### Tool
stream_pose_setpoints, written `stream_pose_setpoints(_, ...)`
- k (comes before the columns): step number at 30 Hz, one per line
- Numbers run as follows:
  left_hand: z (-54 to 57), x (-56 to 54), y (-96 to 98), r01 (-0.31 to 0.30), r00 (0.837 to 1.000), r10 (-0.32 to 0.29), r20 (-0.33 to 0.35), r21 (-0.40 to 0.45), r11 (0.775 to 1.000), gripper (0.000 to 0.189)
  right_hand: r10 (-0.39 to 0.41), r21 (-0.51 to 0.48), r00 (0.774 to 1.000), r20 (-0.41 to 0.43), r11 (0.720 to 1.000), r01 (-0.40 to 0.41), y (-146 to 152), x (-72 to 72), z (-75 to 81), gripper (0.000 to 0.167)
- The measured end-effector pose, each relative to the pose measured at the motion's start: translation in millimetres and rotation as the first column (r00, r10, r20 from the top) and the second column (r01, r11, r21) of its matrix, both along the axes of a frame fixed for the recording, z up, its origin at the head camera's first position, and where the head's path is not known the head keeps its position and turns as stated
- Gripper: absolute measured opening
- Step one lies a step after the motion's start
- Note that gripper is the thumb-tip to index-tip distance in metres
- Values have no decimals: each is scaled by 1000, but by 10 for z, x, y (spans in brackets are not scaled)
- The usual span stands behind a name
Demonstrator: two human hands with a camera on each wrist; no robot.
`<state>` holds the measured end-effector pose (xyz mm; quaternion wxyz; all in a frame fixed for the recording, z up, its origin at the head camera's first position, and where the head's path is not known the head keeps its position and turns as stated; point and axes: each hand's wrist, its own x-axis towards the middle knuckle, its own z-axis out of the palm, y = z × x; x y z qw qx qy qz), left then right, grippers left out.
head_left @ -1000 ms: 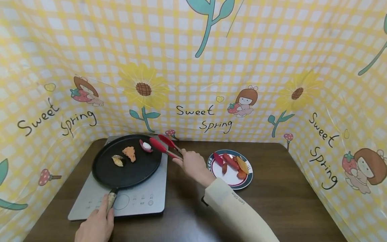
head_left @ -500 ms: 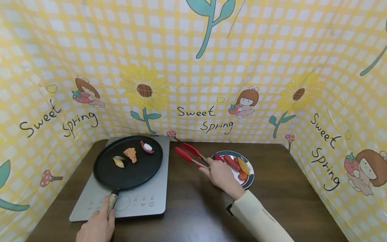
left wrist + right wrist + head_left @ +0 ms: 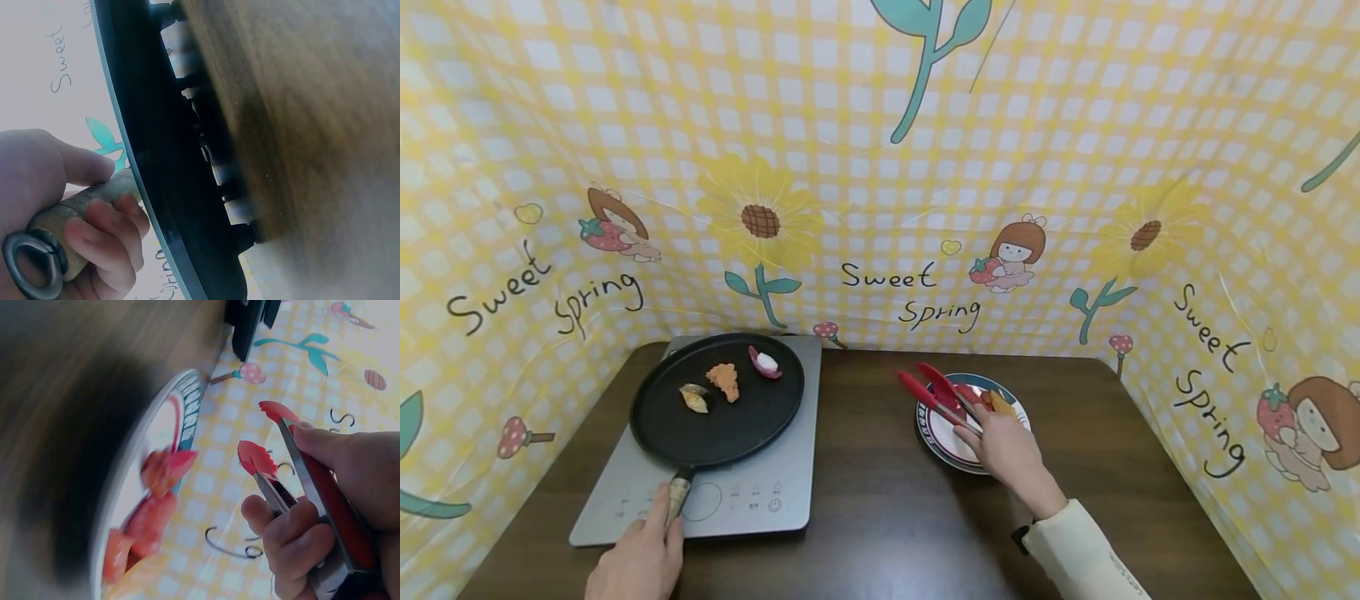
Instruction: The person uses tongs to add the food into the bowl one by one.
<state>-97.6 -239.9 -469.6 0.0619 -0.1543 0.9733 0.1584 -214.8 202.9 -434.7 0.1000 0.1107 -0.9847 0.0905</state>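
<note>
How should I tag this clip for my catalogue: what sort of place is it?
Probably a staged cooking corner: a black frying pan, an electric cooktop, and yellow-checked "Sweet Spring" sheeting walling in a wood-grain table.

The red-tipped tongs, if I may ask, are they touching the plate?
Apart: the right wrist view shows checkered cloth between the tongs and the plate.

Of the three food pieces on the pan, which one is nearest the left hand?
The pale-yellow piece, leftmost of the three. The crumbly orange-brown piece is farther from the left hand, and the purplish piece with white is farthest.
</note>
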Motion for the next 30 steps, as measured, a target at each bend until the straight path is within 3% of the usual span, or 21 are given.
stream_pose_setpoints(4, 2, 6, -15, 11, 1000, -11, 8, 11, 1000, 56, -39, -6, 998, 49, 999, 40, 98, 53, -15, 55)
stream_pose_setpoints(14, 25, 3, -17, 21, 1000, -22, 22, 22, 1000, 56, -83, 26, 996, 40, 996, 82, 256, 111, -147, 42)
stream_pose_setpoints(22, 24, 12, -2, 12, 1000, -12, 6, 13, 1000, 56, -123, 44, 987, 101, 992, 119, 290, 87, -168, 46)
stream_pose_setpoints(30, 9, 11, -9, 16, 1000, -16, 18, 14, 1000, 56, -122, 67, 984, 128, 991, 114, 296, 48, -208, 38)
